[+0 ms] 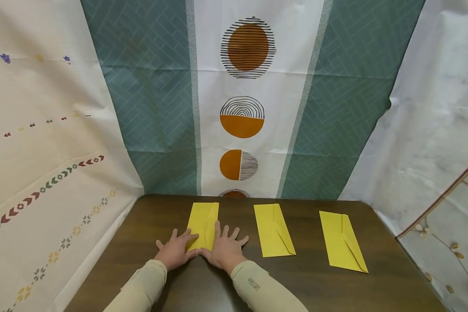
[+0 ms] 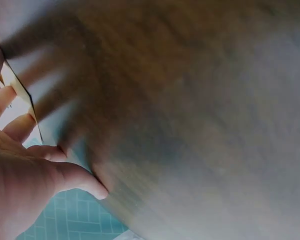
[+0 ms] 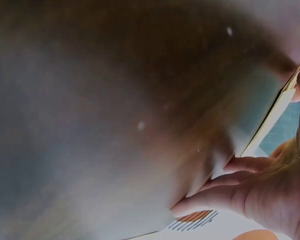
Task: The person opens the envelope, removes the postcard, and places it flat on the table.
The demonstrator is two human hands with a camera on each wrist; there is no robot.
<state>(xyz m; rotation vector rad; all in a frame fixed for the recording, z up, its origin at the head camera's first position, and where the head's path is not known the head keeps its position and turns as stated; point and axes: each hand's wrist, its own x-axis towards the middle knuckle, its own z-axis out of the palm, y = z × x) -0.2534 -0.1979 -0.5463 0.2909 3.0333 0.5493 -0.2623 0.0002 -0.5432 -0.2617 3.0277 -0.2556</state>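
Note:
Three yellow envelopes lie on the dark table, flap seams facing up. Over the near part of the leftmost envelope [image 1: 203,219] are both hands, their thumbs close together at its near edge. My left hand [image 1: 175,251] is at its left side with fingers spread, a fingertip reaching onto the paper. My right hand [image 1: 225,250] sits at its right side, fingers splayed, some beyond the edge on the table. In the left wrist view, the left hand [image 2: 30,180] lies against the tabletop; in the right wrist view the right hand [image 3: 265,190] does too, with the envelope's thin edge beside it.
To the right lie the middle envelope [image 1: 272,227] and the right envelope [image 1: 341,238], spaced apart on the brown wooden table [image 1: 308,286]. A patterned green and white cloth [image 1: 156,108] hangs behind the table, with pale cloths at both sides.

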